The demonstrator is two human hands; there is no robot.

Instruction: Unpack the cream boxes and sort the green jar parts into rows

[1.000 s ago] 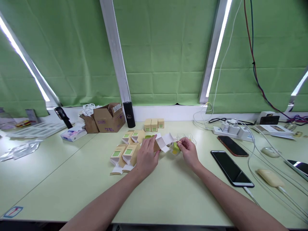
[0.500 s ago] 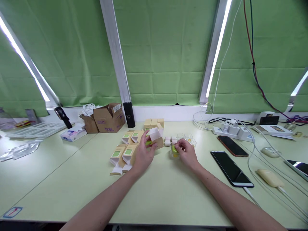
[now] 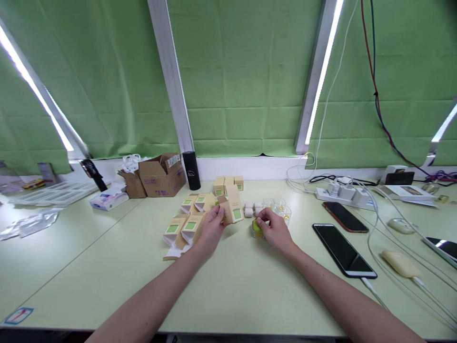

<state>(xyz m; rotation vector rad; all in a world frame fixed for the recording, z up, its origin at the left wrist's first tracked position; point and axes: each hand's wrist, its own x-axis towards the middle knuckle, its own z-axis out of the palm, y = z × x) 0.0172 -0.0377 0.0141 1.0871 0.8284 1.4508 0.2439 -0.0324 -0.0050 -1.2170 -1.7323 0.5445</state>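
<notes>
My left hand (image 3: 213, 227) grips a small open cardboard box (image 3: 235, 213) with a green label, its flap standing up. My right hand (image 3: 275, 229) has its fingertips closed on a small clear jar with green in it (image 3: 256, 229), low over or on the table; which of the two I cannot tell. Left of my left hand are several similar boxes (image 3: 173, 227), the front ones with white inner flaps hanging out. Between the hands and a little farther back lie several small white cylinders (image 3: 248, 211). Just behind my right hand are several clear containers (image 3: 280, 206) with yellow bits inside.
More small boxes (image 3: 219, 185) stand farther back. A black cylinder (image 3: 192, 170) and a brown carton (image 3: 162, 177) are at the back left. To the right lie two phones (image 3: 344, 250), a power strip (image 3: 344, 196), a mouse (image 3: 402, 226) and loose white cables.
The box in my left hand has turned, so its labelled side and raised flap now face me. My right hand has shifted slightly left, still on the green jar.
</notes>
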